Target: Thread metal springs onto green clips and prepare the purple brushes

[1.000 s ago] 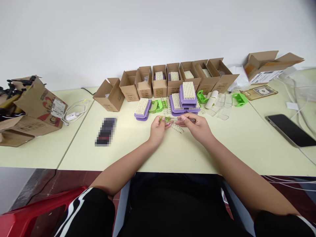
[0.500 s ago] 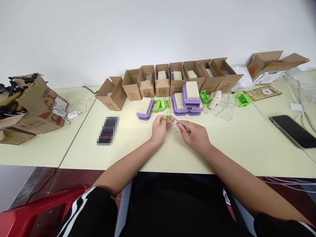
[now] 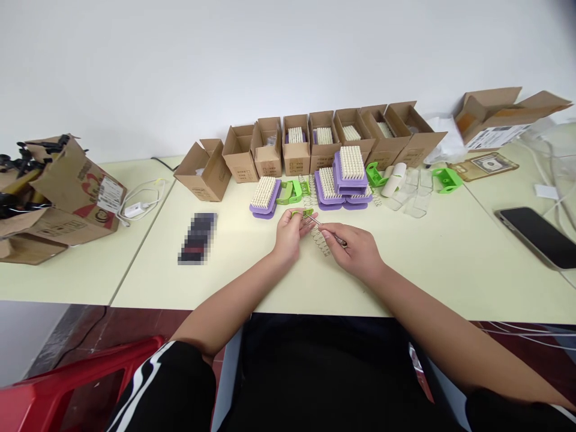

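2 bare hands work over a pale cream table (image 3: 450,270), near the middle of the frame. The left hand (image 3: 288,235) is closed in a pinch on a small bright green plastic clip (image 3: 302,212), which sits at its fingertips. The right hand (image 3: 355,252) is also closed, gripping a thin metal rod (image 3: 330,231) whose far end reaches toward the clip. A silver coil spring (image 3: 320,241) sits just below the rod, between the hands; whether it rests on the table or hangs from the rod, I cannot tell.

Beyond the hands, at upper centre, stand 8 open cardboard boxes (image 3: 323,144) in a row, several showing cream bristles inside. In front of them are stacked purple scrubbing brushes with cream bristles (image 3: 351,171), with more green plastic clips (image 3: 289,192) among them and clear plastic sleeves (image 3: 414,195) to their right. A black smartphone (image 3: 535,237) lies at the right edge, and a battered cardboard carton (image 3: 76,192) sits at far left.
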The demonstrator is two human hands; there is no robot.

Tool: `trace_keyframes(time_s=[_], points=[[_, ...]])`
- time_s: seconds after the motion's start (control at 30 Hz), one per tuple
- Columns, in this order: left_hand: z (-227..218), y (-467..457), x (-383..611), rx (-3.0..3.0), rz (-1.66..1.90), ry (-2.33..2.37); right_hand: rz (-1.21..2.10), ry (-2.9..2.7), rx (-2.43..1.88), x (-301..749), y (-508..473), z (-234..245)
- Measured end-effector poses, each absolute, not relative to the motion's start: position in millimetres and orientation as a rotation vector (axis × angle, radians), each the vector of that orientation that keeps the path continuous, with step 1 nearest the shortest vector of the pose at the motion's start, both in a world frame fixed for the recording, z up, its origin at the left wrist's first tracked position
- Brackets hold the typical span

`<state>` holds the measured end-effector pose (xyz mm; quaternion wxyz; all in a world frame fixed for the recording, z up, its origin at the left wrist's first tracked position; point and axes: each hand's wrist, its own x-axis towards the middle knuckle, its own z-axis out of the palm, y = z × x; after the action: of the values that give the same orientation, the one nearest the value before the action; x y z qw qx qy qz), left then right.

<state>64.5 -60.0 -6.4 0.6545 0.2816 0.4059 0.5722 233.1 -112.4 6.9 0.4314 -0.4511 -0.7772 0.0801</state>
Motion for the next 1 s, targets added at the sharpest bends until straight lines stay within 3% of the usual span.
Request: trace_keyframes(time_s=[0.7,1.0], points=[[26.1,-74.0,58.9,0.771,0.912,0.653,0.295,-1.796,-1.173,246.7,-99.1,17.1],[17.9,-65.9,54.5,0.567,0.684,0.544,0.0,-1.972,-1.068,252.2,-95.4,8.3]])
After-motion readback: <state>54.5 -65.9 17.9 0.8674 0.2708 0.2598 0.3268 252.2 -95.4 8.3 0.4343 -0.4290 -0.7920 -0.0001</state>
